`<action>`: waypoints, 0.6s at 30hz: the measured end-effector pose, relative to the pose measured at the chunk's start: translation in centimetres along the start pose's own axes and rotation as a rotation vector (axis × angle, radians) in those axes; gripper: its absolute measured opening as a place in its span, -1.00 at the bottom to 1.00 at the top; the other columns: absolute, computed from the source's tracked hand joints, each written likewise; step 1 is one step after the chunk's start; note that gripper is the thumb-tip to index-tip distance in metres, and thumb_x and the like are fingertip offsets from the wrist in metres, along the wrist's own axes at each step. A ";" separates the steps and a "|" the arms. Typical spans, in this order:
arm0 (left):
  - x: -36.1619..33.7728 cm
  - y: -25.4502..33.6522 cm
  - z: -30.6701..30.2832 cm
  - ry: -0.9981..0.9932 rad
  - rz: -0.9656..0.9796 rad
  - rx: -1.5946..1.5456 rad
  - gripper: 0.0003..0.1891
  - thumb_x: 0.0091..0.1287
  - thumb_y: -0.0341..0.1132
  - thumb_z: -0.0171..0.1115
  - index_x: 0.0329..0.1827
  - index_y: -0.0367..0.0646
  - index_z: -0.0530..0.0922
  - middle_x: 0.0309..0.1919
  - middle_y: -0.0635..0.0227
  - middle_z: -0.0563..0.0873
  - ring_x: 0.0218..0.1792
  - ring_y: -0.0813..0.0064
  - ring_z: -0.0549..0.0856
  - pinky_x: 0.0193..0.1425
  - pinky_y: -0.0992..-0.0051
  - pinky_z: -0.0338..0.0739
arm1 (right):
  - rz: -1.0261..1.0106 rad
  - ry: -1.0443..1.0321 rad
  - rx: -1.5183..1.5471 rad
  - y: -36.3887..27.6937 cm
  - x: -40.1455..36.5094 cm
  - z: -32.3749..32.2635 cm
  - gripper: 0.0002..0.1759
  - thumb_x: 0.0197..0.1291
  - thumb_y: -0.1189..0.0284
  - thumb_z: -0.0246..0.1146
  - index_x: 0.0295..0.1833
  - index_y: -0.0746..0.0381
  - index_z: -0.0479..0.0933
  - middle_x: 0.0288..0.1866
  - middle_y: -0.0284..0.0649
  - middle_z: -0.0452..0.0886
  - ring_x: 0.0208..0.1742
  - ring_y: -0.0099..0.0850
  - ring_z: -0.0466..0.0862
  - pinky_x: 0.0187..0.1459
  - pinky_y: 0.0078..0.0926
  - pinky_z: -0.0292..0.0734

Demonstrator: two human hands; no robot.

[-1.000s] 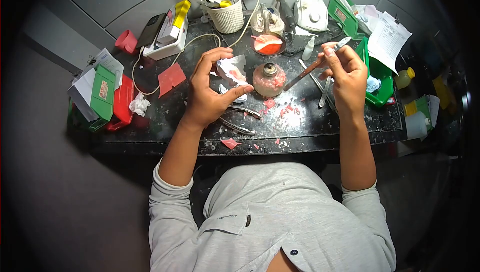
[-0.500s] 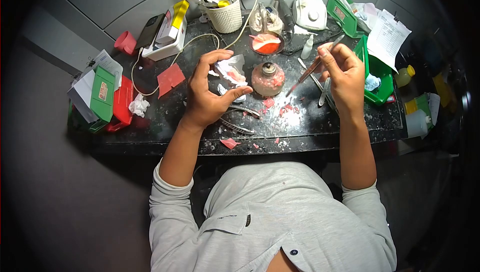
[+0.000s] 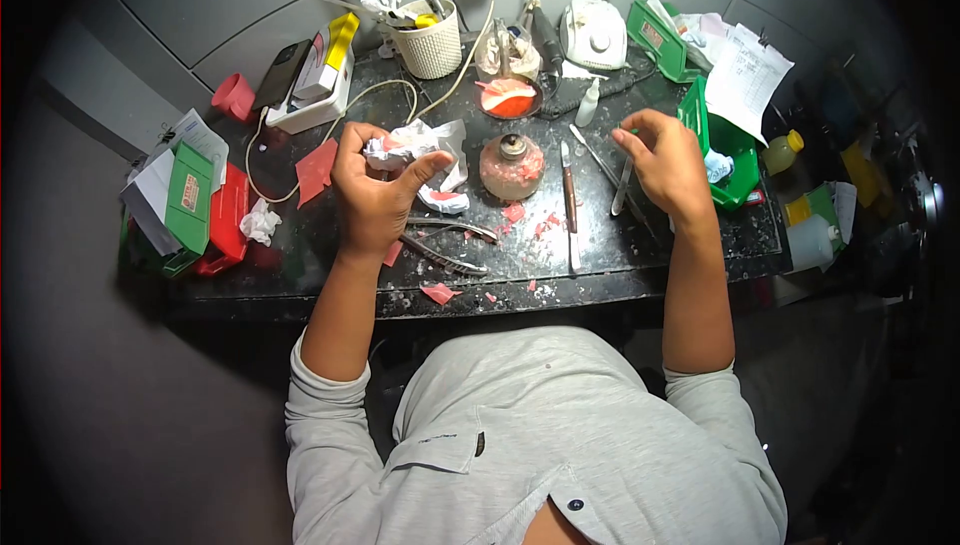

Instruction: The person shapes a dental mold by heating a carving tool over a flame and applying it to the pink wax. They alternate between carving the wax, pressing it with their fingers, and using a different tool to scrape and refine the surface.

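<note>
My left hand [image 3: 372,195] grips a crumpled white tissue [image 3: 446,141], with something pale pink partly showing in its folds; its exact shape is hidden. Just right of it stands a round glass spirit lamp [image 3: 511,177] with pink bits on it. A wax knife [image 3: 569,197] with a brown handle lies lengthwise on the dark bench. Further right, my right hand [image 3: 672,167] hovers over slim metal instruments [image 3: 622,188], fingers loosely bent and apart, holding nothing. Below the left hand lie a white and pink piece [image 3: 443,201] and metal pliers-like handles [image 3: 445,250].
Pink wax scraps [image 3: 439,294] dot the bench [image 3: 620,288]. Behind the lamp sits a pan of red wax [image 3: 512,103], near a small dropper bottle [image 3: 588,105]. Green bins [image 3: 738,185] flank the right, a red bin [image 3: 228,225] the left. A cable [image 3: 408,95] crosses the back.
My right hand has let go of the wax knife, which now lies on the bench. My left hand has turned the tissue and moved slightly left. The whole view has shifted a little.
</note>
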State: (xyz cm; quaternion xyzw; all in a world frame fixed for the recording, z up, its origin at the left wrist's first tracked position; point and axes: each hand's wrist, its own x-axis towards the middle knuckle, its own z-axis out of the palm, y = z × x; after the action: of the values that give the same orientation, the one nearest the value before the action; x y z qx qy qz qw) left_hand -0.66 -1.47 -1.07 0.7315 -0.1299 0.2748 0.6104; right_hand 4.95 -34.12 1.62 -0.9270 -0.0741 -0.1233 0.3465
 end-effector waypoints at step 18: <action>-0.2 0.6 -0.4 0.016 0.382 0.355 -0.47 0.22 -0.25 0.61 0.11 -0.28 0.51 -0.11 0.23 0.50 -0.15 0.42 0.52 0.02 0.44 0.49 | 0.027 -0.072 -0.123 -0.6 -0.6 0.3 -0.75 0.22 0.56 0.31 0.02 0.28 0.59 -0.22 0.13 0.76 -0.16 0.14 0.76 0.01 -0.04 0.64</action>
State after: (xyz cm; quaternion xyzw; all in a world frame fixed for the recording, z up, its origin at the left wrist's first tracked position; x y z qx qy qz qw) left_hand -1.24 -1.30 -0.62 0.7871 -0.2108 0.4094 0.4104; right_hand 4.32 -33.44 1.61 -0.9513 -0.0662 -0.0896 0.2875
